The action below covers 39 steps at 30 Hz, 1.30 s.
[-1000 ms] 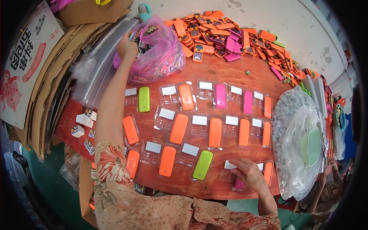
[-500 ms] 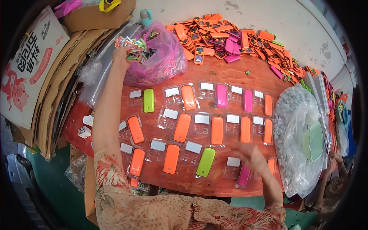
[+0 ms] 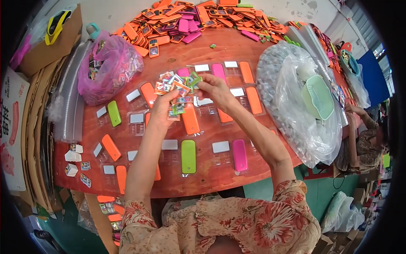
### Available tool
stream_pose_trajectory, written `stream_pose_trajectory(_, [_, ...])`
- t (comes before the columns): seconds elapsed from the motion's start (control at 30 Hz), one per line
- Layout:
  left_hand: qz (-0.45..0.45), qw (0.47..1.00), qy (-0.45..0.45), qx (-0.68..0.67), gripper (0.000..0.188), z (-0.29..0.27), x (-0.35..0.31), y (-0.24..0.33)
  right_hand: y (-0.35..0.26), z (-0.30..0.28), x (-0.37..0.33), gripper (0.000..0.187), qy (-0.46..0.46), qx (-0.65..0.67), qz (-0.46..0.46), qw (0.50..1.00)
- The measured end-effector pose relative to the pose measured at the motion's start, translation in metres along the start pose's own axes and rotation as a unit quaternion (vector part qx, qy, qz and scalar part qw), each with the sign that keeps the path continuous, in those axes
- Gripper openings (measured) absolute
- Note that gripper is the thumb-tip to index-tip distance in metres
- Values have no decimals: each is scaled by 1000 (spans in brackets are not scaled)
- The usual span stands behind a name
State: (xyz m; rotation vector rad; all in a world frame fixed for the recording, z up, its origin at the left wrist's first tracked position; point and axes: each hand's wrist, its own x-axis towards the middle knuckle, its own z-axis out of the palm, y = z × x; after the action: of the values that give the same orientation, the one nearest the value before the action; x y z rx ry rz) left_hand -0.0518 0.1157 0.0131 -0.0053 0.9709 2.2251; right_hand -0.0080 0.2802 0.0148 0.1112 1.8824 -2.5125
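Over the middle of the table, my left hand (image 3: 163, 108) grips a loose bunch of small colourful packets (image 3: 181, 91). My right hand (image 3: 215, 89) meets the bunch from the right, its thumb and fingers pinched on a green packet (image 3: 193, 81). Beneath and around both hands lie rows of clear plastic trays, each with a white card and a toy phone in orange, green or magenta. Nearest me are a green toy phone (image 3: 188, 156) and a magenta one (image 3: 240, 155). My hands and the packets hide part of the middle rows.
A pink plastic bag (image 3: 127, 80) of packets stands at the left. Orange and magenta toy phones heap up (image 3: 169, 21) along the back. At right, a clear bag (image 3: 281, 93) carries a green basket (image 3: 319, 98); another person (image 3: 366, 135) sits beyond. Small white boxes (image 3: 72, 155) lie front left.
My left hand has come from the pink bag to the table's middle with the packets. My right hand has risen from the front right to pinch one. The view has shifted right.
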Motion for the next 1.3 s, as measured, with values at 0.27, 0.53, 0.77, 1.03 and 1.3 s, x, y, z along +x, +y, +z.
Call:
stream_pose_trajectory(0.27, [-67,995,77,19,20,3,16,-27,-7,-125,23,15,229,-218,-114,942])
stream_pose_trajectory(0.53, [-67,996,54,9,19,9,30,-33,23,-171,82,23,342,-565,-118,741])
stream_pose_trajectory(0.77, [-48,997,40,42,20,5,41,-43,19,-164,74,26,314,-701,-146,624])
stream_pose_trajectory(1.03, [-25,997,30,66,22,31,38,-51,-4,-93,16,11,-34,-179,13,983])
stream_pose_trajectory(1.3, [-60,995,45,63,20,18,40,-54,-5,-138,-4,13,164,-458,-91,869])
